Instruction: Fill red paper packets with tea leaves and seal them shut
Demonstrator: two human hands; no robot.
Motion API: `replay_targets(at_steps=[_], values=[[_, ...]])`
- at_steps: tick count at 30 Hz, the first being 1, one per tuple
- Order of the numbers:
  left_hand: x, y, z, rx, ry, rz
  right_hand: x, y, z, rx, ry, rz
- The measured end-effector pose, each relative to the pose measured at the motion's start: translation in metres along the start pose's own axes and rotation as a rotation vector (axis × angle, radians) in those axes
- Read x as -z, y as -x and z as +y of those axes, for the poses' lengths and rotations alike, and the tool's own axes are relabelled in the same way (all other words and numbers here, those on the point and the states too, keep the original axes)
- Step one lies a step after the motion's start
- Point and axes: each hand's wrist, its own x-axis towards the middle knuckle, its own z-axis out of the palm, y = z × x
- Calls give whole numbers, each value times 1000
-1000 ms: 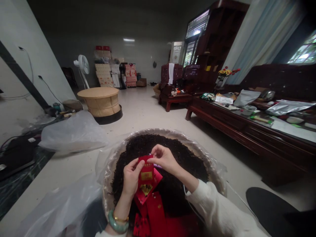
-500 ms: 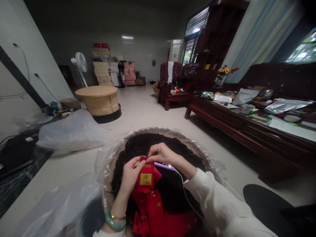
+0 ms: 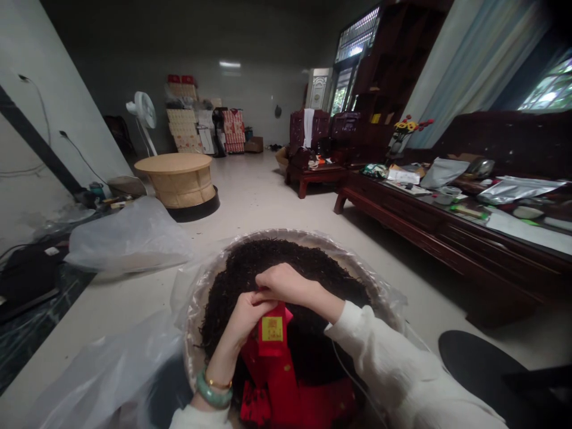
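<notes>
Hanging at the lower centre of the head view, a red packet [image 3: 272, 348] with a yellow label [image 3: 272, 329] is pinched near its top edge by the left hand [image 3: 245, 319], whose thumb and fingers are closed on it, seemingly so that it is steadied and its printed face left uncovered. The right hand [image 3: 286, 285] is brought over that top edge with its fingers bent in, close against the left fingertips; whether anything is gripped by it cannot be told, as its fingertips are hidden. Both are held above dark, leaf-like material [image 3: 254, 253] in a round tub [image 3: 192, 339], which is lined with clear plastic, probably to keep the contents contained. More red packets [image 3: 286, 381] are laid at the bottom centre, presumably for easy reach. A white cord [image 3: 346, 369] is seen below the right forearm.
</notes>
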Motion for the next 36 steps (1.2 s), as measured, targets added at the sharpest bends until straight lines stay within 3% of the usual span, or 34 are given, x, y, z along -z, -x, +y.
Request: replay_targets(at_steps=[4, 9, 11, 14, 16, 19, 21, 27, 32, 36], values=[[-5, 0, -4, 16, 98, 75, -5, -4, -3, 69, 125, 0], [-6, -1, -16, 119, 245, 15, -20, -6, 5, 89, 64, 39], [-2, -2, -18, 136, 242, 20, -26, -3, 13, -3, -62, 104], [7, -5, -15, 149, 238, 75, -32, 7, 30, -259, -219, 220], [13, -7, -11, 150, 253, 123, -38, 18, 39, -396, -200, 185], [16, -9, -7, 148, 286, 179, -51, 31, 46, -426, -75, -23], [14, -10, -6, 137, 293, 197, -61, 35, 46, -432, -24, -91], [14, -7, -6, 98, 256, 155, -77, 33, 49, -494, -153, -13], [16, -6, -7, 111, 231, 181, -66, 38, 57, -498, -455, 153], [13, -6, -7, 131, 182, 123, -39, 37, 55, -391, -804, 62]])
